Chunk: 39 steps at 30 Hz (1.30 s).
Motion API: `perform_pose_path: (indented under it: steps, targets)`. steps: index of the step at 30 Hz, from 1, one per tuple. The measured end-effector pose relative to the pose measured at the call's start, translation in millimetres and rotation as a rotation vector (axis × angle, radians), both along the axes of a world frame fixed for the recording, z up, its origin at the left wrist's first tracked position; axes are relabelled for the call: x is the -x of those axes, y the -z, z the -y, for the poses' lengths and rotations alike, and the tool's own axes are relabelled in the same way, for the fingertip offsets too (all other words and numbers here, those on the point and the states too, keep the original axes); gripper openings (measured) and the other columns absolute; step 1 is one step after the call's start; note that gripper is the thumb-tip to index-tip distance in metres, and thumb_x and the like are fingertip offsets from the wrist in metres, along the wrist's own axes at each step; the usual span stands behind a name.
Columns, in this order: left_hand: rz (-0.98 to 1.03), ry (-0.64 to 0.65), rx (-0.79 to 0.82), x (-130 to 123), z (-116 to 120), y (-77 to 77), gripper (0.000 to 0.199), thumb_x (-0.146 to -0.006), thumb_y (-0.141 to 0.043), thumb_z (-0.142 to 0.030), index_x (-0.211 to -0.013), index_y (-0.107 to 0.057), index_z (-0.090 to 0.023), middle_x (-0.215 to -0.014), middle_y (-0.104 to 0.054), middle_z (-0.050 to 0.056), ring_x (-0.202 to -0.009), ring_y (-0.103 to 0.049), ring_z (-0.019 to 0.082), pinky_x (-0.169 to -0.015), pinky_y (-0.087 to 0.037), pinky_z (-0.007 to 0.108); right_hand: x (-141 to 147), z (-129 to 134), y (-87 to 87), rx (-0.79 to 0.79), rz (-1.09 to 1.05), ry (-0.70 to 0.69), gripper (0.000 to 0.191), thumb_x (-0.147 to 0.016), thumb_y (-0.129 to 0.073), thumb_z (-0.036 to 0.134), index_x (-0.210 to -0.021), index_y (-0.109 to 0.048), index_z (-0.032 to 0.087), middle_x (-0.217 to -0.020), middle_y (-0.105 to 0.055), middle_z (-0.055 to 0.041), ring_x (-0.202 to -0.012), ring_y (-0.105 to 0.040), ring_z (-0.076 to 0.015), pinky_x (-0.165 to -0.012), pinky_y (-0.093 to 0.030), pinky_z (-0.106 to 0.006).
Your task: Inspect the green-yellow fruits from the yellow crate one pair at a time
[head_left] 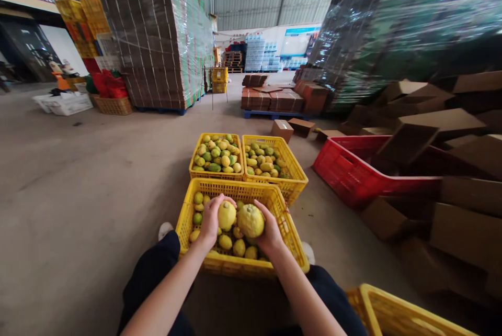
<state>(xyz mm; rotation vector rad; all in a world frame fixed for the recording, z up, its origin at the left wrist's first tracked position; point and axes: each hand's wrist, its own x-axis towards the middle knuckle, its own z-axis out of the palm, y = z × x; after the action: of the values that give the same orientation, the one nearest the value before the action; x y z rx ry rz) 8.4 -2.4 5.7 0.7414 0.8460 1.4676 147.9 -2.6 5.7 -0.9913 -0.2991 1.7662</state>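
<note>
A yellow lemon (226,215) is in my left hand (212,216), whose fingers curve round its far side. My right hand (270,231) grips a larger, bumpy yellow lemon (251,221) from the right. Both fruits are held side by side above the near yellow crate (288,231). Inside that crate lie several more lemons (239,247), some yellow and some greenish; my hands and the held fruits hide part of them.
Two yellow crates (301,181) of yellow and green fruit adjoin the near crate's far side. To the right are a red crate (341,181) and loose cardboard boxes (463,226). Another yellow crate (366,304) stands at lower right. Wrapped stacks (145,37) rise behind.
</note>
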Motion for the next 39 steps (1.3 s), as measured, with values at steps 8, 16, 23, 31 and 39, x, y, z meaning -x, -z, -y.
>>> perform_pose_path:
  steps: [8,16,23,31,39]
  targets:
    - [0.234,0.047,0.076,2,3,4.1,0.015,-0.081,-0.059,-0.016,-0.074,-0.072,-0.016,-0.078,-0.073,0.005,-0.080,-0.068,0.020,-0.070,-0.051,0.023,-3,3,0.1,-0.133,-0.005,-0.045,0.019,-0.067,-0.072,0.033,-0.068,-0.062,0.017,-0.062,-0.069,-0.0043,-0.070,-0.069,-0.0237,-0.059,-0.056,-0.030]
    - [0.370,0.119,0.238,-1,2,-18.3,0.040,-0.087,-0.047,-0.042,-0.079,-0.069,-0.009,-0.074,-0.069,0.011,-0.074,-0.068,0.023,-0.062,-0.054,0.030,-6,3,-1.0,-0.055,-0.116,-0.049,0.025,-0.075,-0.065,0.041,-0.082,-0.064,0.017,-0.074,-0.073,-0.0063,-0.074,-0.070,-0.0237,-0.062,-0.056,-0.033]
    - [0.565,0.004,0.558,5,-8,-17.2,0.020,-0.083,-0.062,-0.033,-0.084,-0.059,-0.013,-0.070,-0.064,0.006,-0.063,-0.064,0.017,-0.054,-0.055,0.026,-9,-3,8.3,-0.035,-0.132,0.000,0.017,-0.079,-0.065,0.031,-0.091,-0.064,0.020,-0.075,-0.072,-0.0037,-0.064,-0.066,-0.0180,-0.051,-0.052,-0.025]
    - [0.631,0.108,0.485,11,-11,-9.6,0.030,-0.086,-0.056,-0.037,-0.099,-0.065,-0.011,-0.077,-0.067,0.007,-0.062,-0.064,0.016,-0.051,-0.052,0.024,-9,-4,7.9,-0.043,-0.225,0.116,0.027,-0.078,-0.061,0.049,-0.086,-0.063,0.023,-0.069,-0.068,-0.0017,-0.063,-0.061,-0.0176,-0.050,-0.047,-0.026]
    - [0.592,-0.150,0.650,10,-18,-0.1,0.018,-0.087,-0.050,-0.027,-0.094,-0.062,-0.015,-0.073,-0.064,0.005,-0.068,-0.066,0.018,-0.061,-0.058,0.032,-10,-7,11.9,-0.034,-0.161,0.072,0.027,-0.078,-0.056,0.051,-0.084,-0.061,0.024,-0.067,-0.065,-0.0005,-0.056,-0.054,-0.0161,-0.050,-0.043,-0.027]
